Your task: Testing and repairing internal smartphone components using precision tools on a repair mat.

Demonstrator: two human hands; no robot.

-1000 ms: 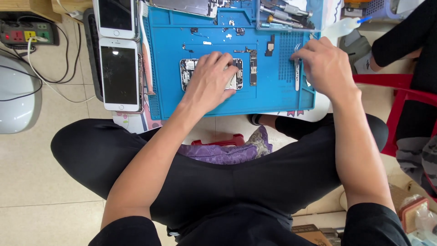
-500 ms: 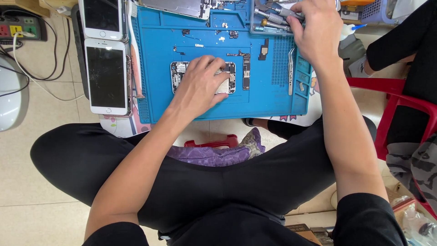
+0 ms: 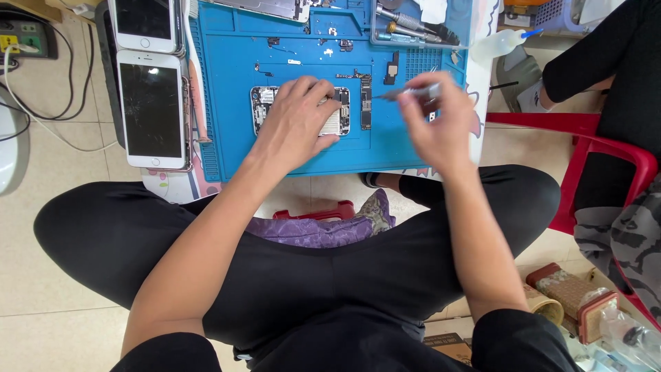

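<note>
Opened phone [image 3: 301, 110]: mid-mat [image 3: 227, 89], pinned under left hand [image 3: 297, 124], fingers spread flat. Right hand [image 3: 441, 131]: fingers clamped on tweezers [image 3: 406, 91]. Board [image 3: 365, 102] and small parts already out, lying loose; reassembly apparently outstanding.

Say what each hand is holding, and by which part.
Right hand pinches tweezers by their rear end, tips pointing left. Left hand grips nothing; it presses on the opened phone.

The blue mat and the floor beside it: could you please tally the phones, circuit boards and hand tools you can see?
Intact phones: 2
Opened phone under left hand: 1
Loose circuit boards: 1
Tweezers in right hand: 1
Total: 5
</note>
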